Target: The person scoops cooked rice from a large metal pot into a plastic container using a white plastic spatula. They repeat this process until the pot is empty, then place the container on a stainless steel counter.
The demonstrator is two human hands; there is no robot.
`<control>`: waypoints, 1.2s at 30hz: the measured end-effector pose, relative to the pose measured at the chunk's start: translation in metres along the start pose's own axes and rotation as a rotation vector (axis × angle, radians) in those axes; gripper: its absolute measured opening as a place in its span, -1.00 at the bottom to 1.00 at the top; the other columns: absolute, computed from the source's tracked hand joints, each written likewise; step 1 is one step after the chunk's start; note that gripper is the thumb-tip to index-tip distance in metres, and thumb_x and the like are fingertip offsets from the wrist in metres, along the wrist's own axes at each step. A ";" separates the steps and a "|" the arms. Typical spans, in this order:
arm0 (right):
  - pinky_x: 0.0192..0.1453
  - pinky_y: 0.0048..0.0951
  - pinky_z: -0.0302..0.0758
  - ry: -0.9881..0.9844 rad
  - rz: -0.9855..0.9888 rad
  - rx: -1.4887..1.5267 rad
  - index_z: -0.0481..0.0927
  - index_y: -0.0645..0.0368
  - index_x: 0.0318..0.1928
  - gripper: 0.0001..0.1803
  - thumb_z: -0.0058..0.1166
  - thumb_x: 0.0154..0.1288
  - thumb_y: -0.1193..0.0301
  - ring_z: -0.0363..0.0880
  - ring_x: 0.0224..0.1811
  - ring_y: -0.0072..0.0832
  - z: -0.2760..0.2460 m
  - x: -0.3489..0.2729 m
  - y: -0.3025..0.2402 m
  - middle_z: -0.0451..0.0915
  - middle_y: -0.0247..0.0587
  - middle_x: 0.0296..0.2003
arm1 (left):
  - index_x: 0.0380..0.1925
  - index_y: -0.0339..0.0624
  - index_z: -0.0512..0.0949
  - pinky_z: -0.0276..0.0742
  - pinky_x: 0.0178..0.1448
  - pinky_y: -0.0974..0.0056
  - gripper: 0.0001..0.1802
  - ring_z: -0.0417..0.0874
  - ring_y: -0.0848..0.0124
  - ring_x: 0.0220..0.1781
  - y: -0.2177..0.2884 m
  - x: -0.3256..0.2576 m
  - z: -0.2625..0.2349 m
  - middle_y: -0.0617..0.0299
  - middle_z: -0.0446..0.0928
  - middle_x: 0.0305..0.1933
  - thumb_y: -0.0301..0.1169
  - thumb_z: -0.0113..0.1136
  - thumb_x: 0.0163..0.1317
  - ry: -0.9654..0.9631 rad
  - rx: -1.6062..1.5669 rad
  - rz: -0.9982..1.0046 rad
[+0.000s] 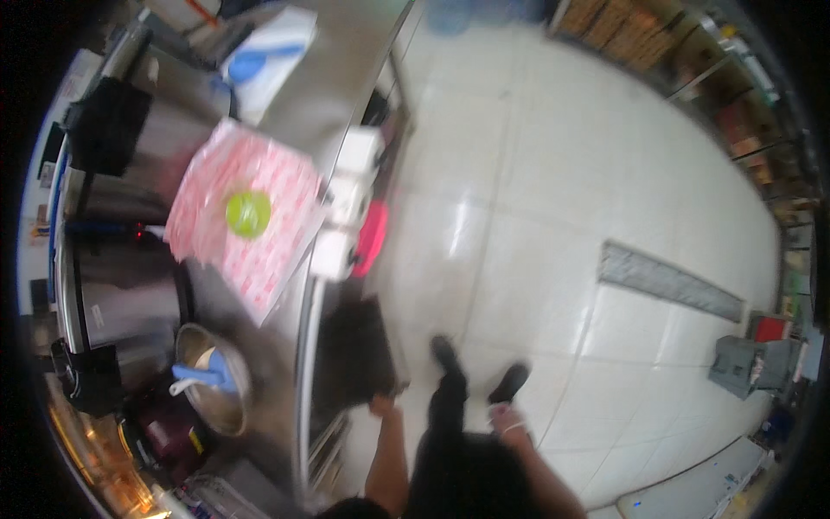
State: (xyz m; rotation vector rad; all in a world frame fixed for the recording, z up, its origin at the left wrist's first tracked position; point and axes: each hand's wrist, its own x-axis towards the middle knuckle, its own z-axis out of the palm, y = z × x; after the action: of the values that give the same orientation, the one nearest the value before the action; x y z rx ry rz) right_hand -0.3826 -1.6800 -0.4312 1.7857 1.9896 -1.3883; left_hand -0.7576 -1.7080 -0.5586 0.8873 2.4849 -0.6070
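My left hand (383, 405) is at the near corner of a dark flat baking tray (354, 355), which sticks out from under the steel counter. Its fingers appear closed on the tray's edge, though the picture is blurred. My right hand (506, 422) hangs in front of my legs, apart from the counter. Something whitish and thin shows about its fingers and wrist; whether it is a glove or a held thing I cannot tell. On the counter lies a pink-patterned sheet (290, 195) with a round green thing (248, 214) on it.
Left of me runs the steel counter (337, 65). It bears a metal bowl (238, 415) with a blue-and-white utensil (207, 374). White boxes (333, 253) and a pink round thing (372, 238) line its edge. A floor drain grate (666, 281) and grey crate (752, 363) are to the right.
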 end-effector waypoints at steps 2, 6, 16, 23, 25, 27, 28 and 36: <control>-0.04 -0.11 0.52 0.012 -0.016 0.119 0.60 0.15 -0.17 -0.67 -0.08 0.32 0.19 0.60 -0.23 -0.06 -0.026 -0.024 -0.015 0.64 0.02 -0.27 | -0.11 -0.23 0.55 0.52 0.06 0.03 -0.61 0.59 0.08 0.02 0.018 -0.043 -0.003 0.02 0.57 -0.01 -0.14 0.15 0.23 -0.006 -0.081 0.023; 0.00 -0.27 0.49 0.339 -0.187 -0.154 0.55 0.20 -0.14 -0.69 -0.03 0.33 0.22 0.60 -0.20 -0.21 -0.072 -0.073 -0.013 0.64 -0.07 -0.26 | -0.24 -0.23 0.63 0.58 -0.06 0.03 -0.63 0.66 0.06 -0.10 0.071 -0.113 -0.022 0.02 0.63 -0.12 -0.13 0.15 0.21 -0.026 -0.269 0.127; 0.10 -0.09 0.46 0.739 0.120 0.101 0.52 0.17 -0.19 -0.79 0.01 0.26 0.32 0.48 0.05 -0.08 -0.013 -0.309 0.102 0.55 0.03 -0.12 | -0.14 -0.32 0.58 0.56 -0.07 0.11 -0.62 0.65 0.09 -0.08 0.200 -0.318 -0.042 -0.06 0.61 -0.10 -0.20 0.07 0.30 -0.332 -0.927 0.473; -0.03 -0.11 0.55 1.134 0.600 2.072 0.36 0.20 0.23 -0.28 0.17 0.26 -0.05 0.48 0.13 -0.15 -0.007 -0.541 0.114 0.47 0.09 0.08 | -0.04 -0.50 0.51 0.53 -0.06 0.05 -0.54 0.62 0.07 -0.10 0.178 -0.544 -0.067 -0.21 0.58 -0.08 -0.28 0.16 0.23 -0.350 -0.859 0.904; -0.05 -0.07 0.53 1.341 0.587 2.202 0.33 0.18 0.26 -0.24 0.20 0.23 -0.05 0.51 0.04 -0.14 -0.013 -0.564 0.118 0.40 0.06 0.14 | 0.03 -0.47 0.47 0.46 0.07 0.04 -0.52 0.56 0.05 0.03 0.164 -0.594 -0.074 -0.22 0.53 0.02 -0.34 0.17 0.19 -0.256 -0.613 1.283; 0.00 -0.04 0.49 1.412 0.340 2.342 0.33 0.14 0.26 -0.25 0.21 0.23 -0.05 0.47 0.06 -0.17 -0.023 -0.568 0.127 0.33 -0.01 0.22 | 0.13 -0.41 0.43 0.31 0.26 0.02 -0.49 0.46 0.00 0.18 0.167 -0.641 -0.082 -0.24 0.46 0.12 -0.46 0.10 0.13 -0.506 -0.730 1.251; 0.03 -0.03 0.47 1.432 0.259 2.443 0.33 0.13 0.27 -0.26 0.21 0.23 -0.04 0.46 0.07 -0.18 -0.028 -0.566 0.135 0.29 -0.04 0.25 | 0.14 -0.40 0.42 0.35 0.24 0.05 -0.49 0.48 -0.05 0.14 0.178 -0.660 -0.092 -0.22 0.45 0.14 -0.53 0.05 0.12 -0.545 -0.515 1.352; 0.24 -0.22 0.40 1.926 -0.036 2.231 0.46 0.20 0.17 -0.59 0.06 0.36 0.35 0.44 0.17 -0.32 -0.065 -0.577 0.310 0.52 -0.17 0.11 | -0.07 -0.40 0.57 0.42 0.22 0.08 -0.68 0.46 -0.08 0.23 0.222 -0.844 -0.125 -0.20 0.37 0.27 -0.44 0.16 0.20 -0.325 -0.707 2.168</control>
State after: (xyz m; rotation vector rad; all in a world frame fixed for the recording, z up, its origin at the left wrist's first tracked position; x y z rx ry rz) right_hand 0.0763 -2.0891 -0.1954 -0.8291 0.4873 0.3281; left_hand -0.0468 -1.8909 -0.0701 1.9804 0.2998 0.7464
